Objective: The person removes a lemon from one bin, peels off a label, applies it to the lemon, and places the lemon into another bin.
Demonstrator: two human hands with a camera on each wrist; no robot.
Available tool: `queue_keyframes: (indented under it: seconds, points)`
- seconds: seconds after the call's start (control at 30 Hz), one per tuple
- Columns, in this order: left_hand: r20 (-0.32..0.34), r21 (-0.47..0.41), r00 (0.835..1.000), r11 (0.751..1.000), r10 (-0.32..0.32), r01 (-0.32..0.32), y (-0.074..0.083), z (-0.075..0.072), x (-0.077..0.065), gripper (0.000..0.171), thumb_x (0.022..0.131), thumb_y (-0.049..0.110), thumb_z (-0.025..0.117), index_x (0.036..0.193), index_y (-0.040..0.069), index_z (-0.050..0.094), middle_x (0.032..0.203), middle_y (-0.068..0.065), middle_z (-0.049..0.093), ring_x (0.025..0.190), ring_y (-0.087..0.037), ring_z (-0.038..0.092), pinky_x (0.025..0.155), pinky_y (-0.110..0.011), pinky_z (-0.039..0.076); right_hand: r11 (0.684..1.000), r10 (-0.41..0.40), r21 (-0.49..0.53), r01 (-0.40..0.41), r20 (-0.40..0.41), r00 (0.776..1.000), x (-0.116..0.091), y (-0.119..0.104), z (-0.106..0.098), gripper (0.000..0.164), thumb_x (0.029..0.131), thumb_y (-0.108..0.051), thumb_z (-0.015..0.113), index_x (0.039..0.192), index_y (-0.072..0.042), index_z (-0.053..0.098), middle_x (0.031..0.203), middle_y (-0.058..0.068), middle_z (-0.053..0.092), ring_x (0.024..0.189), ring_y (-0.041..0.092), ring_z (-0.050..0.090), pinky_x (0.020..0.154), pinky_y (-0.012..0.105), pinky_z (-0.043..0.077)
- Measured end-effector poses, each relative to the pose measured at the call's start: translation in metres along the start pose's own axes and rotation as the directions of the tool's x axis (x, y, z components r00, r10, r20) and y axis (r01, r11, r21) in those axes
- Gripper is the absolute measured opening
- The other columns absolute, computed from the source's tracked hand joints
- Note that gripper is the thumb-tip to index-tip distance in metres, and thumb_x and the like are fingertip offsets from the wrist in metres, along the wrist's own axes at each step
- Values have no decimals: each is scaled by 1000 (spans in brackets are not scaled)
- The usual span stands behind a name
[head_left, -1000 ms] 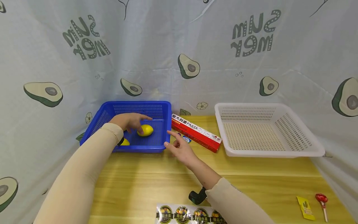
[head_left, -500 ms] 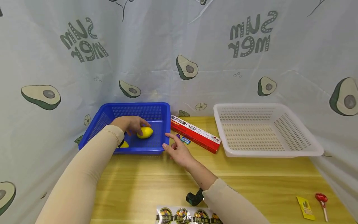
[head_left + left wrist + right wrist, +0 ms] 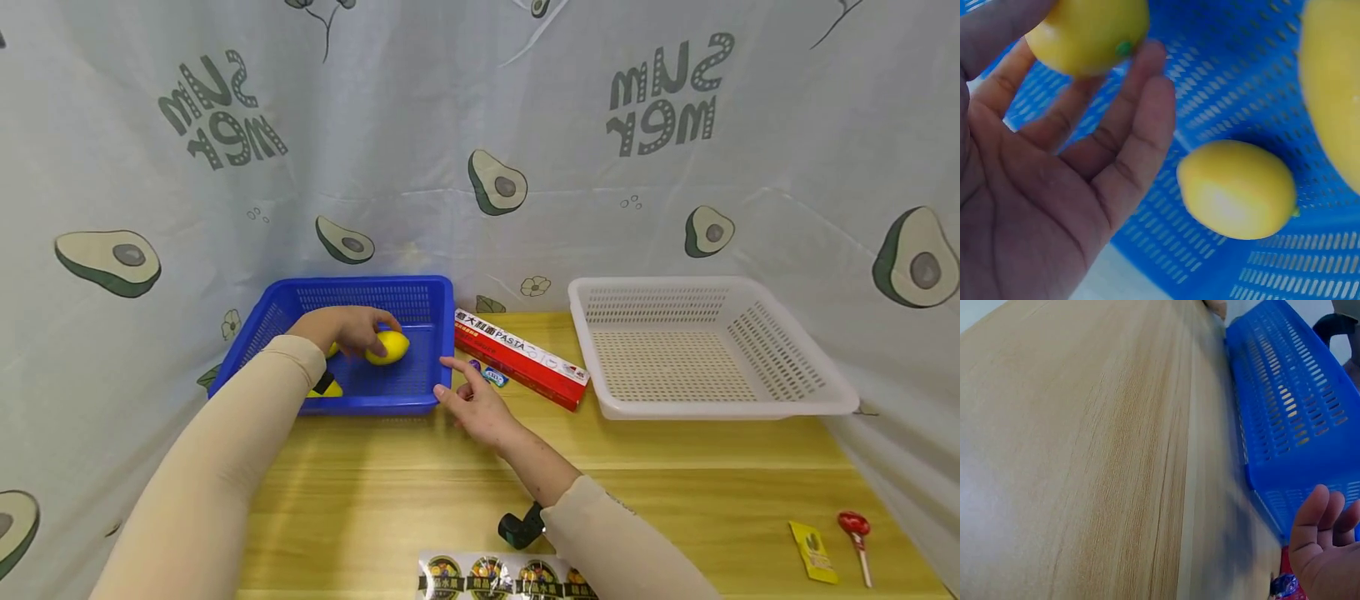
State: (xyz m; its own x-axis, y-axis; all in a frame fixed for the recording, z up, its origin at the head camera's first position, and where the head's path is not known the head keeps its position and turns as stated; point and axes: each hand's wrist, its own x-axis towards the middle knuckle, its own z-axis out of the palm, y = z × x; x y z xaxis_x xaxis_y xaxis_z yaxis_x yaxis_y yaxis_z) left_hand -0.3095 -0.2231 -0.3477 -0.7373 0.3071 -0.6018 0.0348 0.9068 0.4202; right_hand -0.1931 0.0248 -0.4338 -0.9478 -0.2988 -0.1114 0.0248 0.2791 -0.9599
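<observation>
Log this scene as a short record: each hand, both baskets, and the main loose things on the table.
Left hand: in the blue basket, fingers around a lemon
Right hand: at that basket's near right corner; contact unclear
Blue basket also holds: a second lemon and a third lemon
White basket: far right
Between baskets: pasta box
Near edge: sticker sheet
Near right: yellow packet, red lollipop

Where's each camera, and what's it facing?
Head: worn on the head, facing forward and down at the blue basket; left hand, right hand and sleeves show.
Left wrist: worn there, facing lemons in the blue basket; left hand shows.
Right wrist: worn there, facing the table and blue basket; right hand shows.
Both wrist views share the blue basket.
</observation>
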Motion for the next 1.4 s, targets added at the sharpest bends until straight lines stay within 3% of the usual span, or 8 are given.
queue_keyframes:
  seconds: [0.17,0.27,0.43,0.57,0.7,0.87,1.07,1.4]
  points:
    - [-115,52,989,995,92,-87,5,-6,-16,55,100,19,63,151,14,42,140,-25,50,107,-32,61,94,-46,57,1000,20,3,-20,8,1000,1,3,0,53,101,-35,64,151,-30,46,81,3,50,66,28,59,56,25,44]
    - [-225,56,963,989,148,-139,11,-4,-34,59,100,21,63,152,17,38,139,-26,49,109,-34,59,92,-45,54,1000,26,-1,-26,8,1000,1,4,0,52,101,-36,64,150,-31,46,81,4,51,67,31,60,55,26,44]
    - [-468,-45,855,960,225,-278,12,18,-70,65,99,22,64,157,19,34,140,-26,41,114,-38,55,93,-46,50,999,32,14,-32,10,999,1,5,-1,53,101,-35,64,151,-32,46,81,4,52,67,29,59,55,26,42]
    - [-607,-177,771,913,193,-368,5,55,-100,63,100,21,66,155,17,37,142,-27,38,109,-40,60,85,-40,56,999,37,26,-37,13,999,2,8,-2,53,101,-35,65,150,-33,47,82,3,53,66,26,59,56,26,42]
    - [-669,-304,733,856,120,-417,1,98,-124,62,98,17,68,152,17,37,145,-25,40,105,-38,65,80,-35,56,999,32,20,-32,16,999,3,8,-2,53,101,-34,65,150,-30,47,83,4,53,66,27,59,57,27,44]
    - [-630,-363,764,815,142,-451,10,135,-136,63,96,17,72,149,20,38,135,-26,44,95,-28,69,76,-32,55,996,26,80,-29,37,999,3,0,-8,57,100,-27,67,152,-23,46,86,4,51,70,23,55,68,34,53]
    - [-505,-308,832,853,230,-422,30,162,-129,57,89,21,78,139,22,51,121,-19,51,89,-22,58,72,-31,53,992,-1,125,-2,24,1000,-16,-8,-31,56,102,-25,63,154,-21,43,89,3,48,79,17,52,82,36,59]
    - [-378,-80,849,901,369,-427,64,209,-75,61,82,30,80,135,17,54,122,-10,60,97,-18,57,81,-35,50,991,-32,-126,38,49,998,-100,17,-90,46,100,-25,66,142,-9,54,87,5,54,72,15,52,64,24,49]
